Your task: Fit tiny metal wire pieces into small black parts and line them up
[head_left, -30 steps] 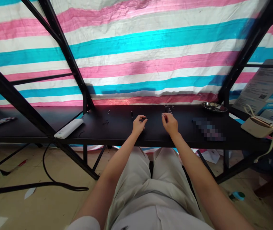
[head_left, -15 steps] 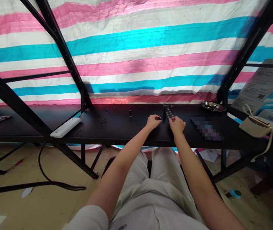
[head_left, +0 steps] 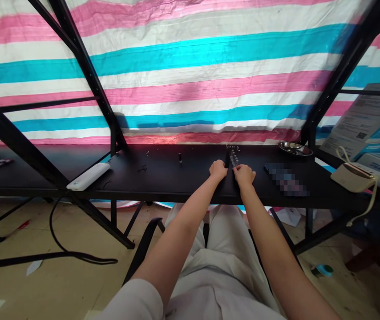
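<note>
Both my hands rest on the black table (head_left: 163,182), close together. My left hand (head_left: 218,170) is curled shut, with whatever it grips hidden by the fingers. My right hand (head_left: 244,174) is pinched shut just to its right, its contents too small to make out. Directly beyond the fingertips stands a small dark strip with a row of shiny beads or pins (head_left: 232,156). A short dark cylinder (head_left: 179,158) lies on the table to the left of my left hand.
A white power bank (head_left: 88,176) lies at the table's left, with small wire bits (head_left: 142,168) nearby. A metal dish (head_left: 295,148), a blurred flat object (head_left: 286,178) and a beige pouch (head_left: 354,176) sit to the right. Black frame bars cross in front of a striped tarp (head_left: 190,71).
Both hands have moved right and forward to the beaded strip and come closer together. The left hand, which showed a small dark piece between its fingers earlier, now hides it.
</note>
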The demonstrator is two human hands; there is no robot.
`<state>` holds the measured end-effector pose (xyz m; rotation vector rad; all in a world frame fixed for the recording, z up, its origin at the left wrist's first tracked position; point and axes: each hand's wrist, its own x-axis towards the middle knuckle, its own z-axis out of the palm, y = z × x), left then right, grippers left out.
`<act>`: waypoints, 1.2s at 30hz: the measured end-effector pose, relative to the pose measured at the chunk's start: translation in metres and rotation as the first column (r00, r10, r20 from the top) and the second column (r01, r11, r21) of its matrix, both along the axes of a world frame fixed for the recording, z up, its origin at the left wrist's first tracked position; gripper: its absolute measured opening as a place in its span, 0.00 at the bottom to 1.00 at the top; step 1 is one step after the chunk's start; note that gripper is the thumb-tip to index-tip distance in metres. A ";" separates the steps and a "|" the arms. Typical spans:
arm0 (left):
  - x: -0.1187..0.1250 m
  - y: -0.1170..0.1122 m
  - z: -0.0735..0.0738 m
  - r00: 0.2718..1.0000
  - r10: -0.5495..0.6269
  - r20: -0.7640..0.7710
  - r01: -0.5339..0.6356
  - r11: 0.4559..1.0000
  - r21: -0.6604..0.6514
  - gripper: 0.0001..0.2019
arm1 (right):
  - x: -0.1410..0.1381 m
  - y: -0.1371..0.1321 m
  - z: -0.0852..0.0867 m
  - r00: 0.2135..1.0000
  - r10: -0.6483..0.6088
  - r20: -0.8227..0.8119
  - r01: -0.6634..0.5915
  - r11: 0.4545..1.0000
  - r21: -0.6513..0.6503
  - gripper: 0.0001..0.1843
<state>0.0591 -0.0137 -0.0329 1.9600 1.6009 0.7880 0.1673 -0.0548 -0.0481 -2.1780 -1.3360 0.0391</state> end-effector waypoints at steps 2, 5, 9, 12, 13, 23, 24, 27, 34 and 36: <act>0.002 -0.002 0.002 0.995 0.011 -0.094 -0.013 1.000 -0.014 0.08 | -0.001 0.000 0.002 1.000 0.001 0.004 -0.001 1.000 -0.020 0.13; 0.004 -0.004 0.005 0.985 0.016 -0.171 -0.019 1.000 -0.022 0.10 | -0.001 -0.001 0.004 1.000 -0.002 -0.001 0.002 0.999 -0.046 0.14; 0.005 -0.004 0.007 0.980 -0.006 -0.199 0.001 1.000 -0.028 0.12 | -0.001 -0.002 0.005 1.000 -0.004 -0.002 0.004 0.998 -0.057 0.15; 0.006 -0.004 0.008 0.980 -0.019 -0.197 0.016 1.000 -0.019 0.13 | -0.001 -0.002 0.006 1.000 0.001 0.000 -0.001 0.999 -0.051 0.15; 0.007 -0.005 0.009 0.980 -0.022 -0.196 0.019 1.000 -0.018 0.13 | -0.002 -0.002 0.006 1.000 0.001 0.000 -0.001 0.999 -0.048 0.15; -0.040 -0.017 0.026 0.918 -0.129 -0.374 0.129 0.991 -0.024 0.17 | -0.006 -0.006 0.004 0.994 -0.036 -0.100 0.048 0.991 0.123 0.21; -0.053 -0.016 0.027 0.919 -0.137 -0.370 0.154 0.988 0.018 0.15 | -0.007 -0.006 0.004 0.992 -0.046 -0.118 0.066 0.982 0.178 0.21; -0.098 -0.011 0.032 0.932 -0.050 -0.360 0.143 0.961 0.237 0.16 | -0.008 -0.006 0.005 0.990 -0.028 -0.140 0.075 0.935 0.346 0.18; -0.168 0.016 0.045 0.859 0.339 -0.384 -0.136 0.874 0.467 0.24 | -0.013 -0.003 0.003 0.996 0.037 -0.079 0.012 0.839 0.544 0.15; -0.171 0.023 0.042 0.839 0.320 -0.441 -0.123 0.900 0.419 0.25 | -0.013 -0.002 0.002 0.997 0.038 -0.066 0.005 0.827 0.562 0.15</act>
